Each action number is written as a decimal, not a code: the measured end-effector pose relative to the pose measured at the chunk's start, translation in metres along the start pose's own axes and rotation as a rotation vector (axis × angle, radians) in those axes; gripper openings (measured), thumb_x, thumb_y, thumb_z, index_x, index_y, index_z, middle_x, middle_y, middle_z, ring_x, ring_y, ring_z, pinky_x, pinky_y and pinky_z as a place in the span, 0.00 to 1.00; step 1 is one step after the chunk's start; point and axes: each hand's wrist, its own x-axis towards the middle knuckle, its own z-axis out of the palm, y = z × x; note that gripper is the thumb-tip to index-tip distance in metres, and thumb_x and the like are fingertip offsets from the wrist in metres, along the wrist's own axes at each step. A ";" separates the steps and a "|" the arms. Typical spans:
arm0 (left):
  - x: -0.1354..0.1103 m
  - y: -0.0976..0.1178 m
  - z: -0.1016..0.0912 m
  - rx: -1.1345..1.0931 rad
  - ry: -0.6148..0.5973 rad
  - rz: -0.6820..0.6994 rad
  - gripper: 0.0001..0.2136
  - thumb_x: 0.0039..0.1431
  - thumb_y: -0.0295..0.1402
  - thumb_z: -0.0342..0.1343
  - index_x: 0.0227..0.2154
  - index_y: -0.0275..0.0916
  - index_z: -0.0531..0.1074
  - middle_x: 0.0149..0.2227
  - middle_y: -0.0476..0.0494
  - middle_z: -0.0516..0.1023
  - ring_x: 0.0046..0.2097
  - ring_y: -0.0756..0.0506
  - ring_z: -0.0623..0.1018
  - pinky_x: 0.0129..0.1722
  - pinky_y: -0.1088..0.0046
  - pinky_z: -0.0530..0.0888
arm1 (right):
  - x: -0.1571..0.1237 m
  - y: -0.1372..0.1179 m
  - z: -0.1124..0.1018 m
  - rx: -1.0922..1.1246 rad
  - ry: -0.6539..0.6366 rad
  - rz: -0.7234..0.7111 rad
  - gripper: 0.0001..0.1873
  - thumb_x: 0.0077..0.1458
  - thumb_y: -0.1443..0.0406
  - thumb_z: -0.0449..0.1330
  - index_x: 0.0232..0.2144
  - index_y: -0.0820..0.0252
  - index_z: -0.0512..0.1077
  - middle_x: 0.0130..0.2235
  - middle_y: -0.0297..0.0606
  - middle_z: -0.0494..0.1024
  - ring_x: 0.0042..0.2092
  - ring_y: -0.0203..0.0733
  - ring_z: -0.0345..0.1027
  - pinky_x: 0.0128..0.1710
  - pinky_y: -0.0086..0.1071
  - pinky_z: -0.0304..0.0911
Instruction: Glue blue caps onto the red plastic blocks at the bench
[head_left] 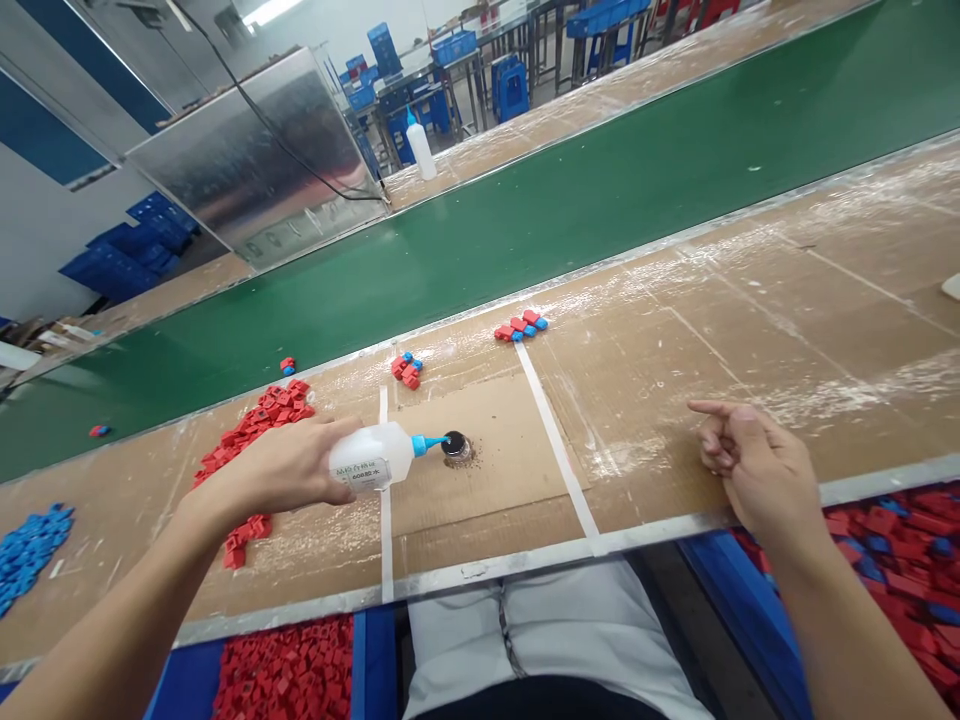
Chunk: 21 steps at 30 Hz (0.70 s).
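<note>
My left hand (304, 462) is wrapped round a white glue bottle (379, 455), which lies tipped almost sideways above the work table. Its blue nozzle (429, 443) points right, with the tip at the black top of a small round container (456, 446). Whether any glue is flowing out, I cannot tell. The container stands on a cardboard sheet (495, 470) with dark specks around it. Over the table's right part is my right hand (761, 455), index finger stretched out to the left and the other fingers curled; nothing shows in it.
Red pieces (281, 410) and blue pieces (34, 545) lie heaped at left. Joined red-and-blue pieces (521, 326) sit near the green conveyor belt (525, 220). Below the table edge are a bin of red pieces (289, 670) and a mixed bin (900, 570). Another bottle (421, 150) stands beyond the belt.
</note>
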 end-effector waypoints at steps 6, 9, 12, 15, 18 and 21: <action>0.001 0.002 0.000 0.010 -0.036 0.013 0.19 0.41 0.41 0.61 0.40 0.45 0.72 0.35 0.45 0.77 0.36 0.39 0.77 0.35 0.67 0.67 | 0.000 0.002 0.000 0.014 -0.005 -0.004 0.20 0.58 0.49 0.62 0.38 0.59 0.77 0.22 0.32 0.63 0.21 0.32 0.48 0.20 0.28 0.44; 0.001 0.003 0.000 0.026 -0.047 0.017 0.18 0.42 0.41 0.61 0.39 0.43 0.71 0.35 0.44 0.76 0.36 0.40 0.76 0.33 0.68 0.66 | -0.001 0.002 -0.001 0.015 -0.006 -0.004 0.19 0.59 0.49 0.61 0.38 0.59 0.77 0.22 0.32 0.63 0.22 0.31 0.49 0.20 0.28 0.44; 0.000 0.002 0.002 0.007 -0.060 0.016 0.18 0.43 0.40 0.62 0.39 0.42 0.70 0.36 0.44 0.76 0.36 0.40 0.76 0.31 0.69 0.66 | -0.001 0.003 -0.002 0.016 -0.008 -0.003 0.20 0.59 0.49 0.62 0.38 0.59 0.77 0.22 0.32 0.63 0.22 0.31 0.49 0.20 0.28 0.45; 0.000 -0.001 0.005 -0.045 -0.066 0.023 0.20 0.44 0.40 0.62 0.41 0.42 0.71 0.37 0.44 0.76 0.36 0.40 0.76 0.32 0.69 0.67 | 0.000 0.006 -0.002 0.012 -0.010 -0.005 0.20 0.59 0.48 0.61 0.38 0.59 0.77 0.22 0.31 0.63 0.21 0.31 0.48 0.20 0.27 0.44; 0.000 -0.006 0.009 -0.116 -0.063 0.028 0.24 0.43 0.40 0.62 0.46 0.42 0.71 0.38 0.44 0.77 0.37 0.41 0.77 0.32 0.70 0.68 | 0.000 0.008 -0.003 0.002 -0.010 -0.013 0.21 0.58 0.48 0.61 0.38 0.59 0.77 0.22 0.31 0.63 0.22 0.31 0.48 0.20 0.26 0.44; 0.001 -0.012 0.015 -0.232 -0.099 0.031 0.26 0.43 0.39 0.63 0.49 0.43 0.71 0.37 0.45 0.78 0.36 0.42 0.78 0.29 0.73 0.68 | -0.001 0.009 -0.003 -0.014 -0.006 -0.017 0.21 0.59 0.48 0.61 0.39 0.58 0.77 0.22 0.31 0.63 0.22 0.31 0.49 0.20 0.26 0.45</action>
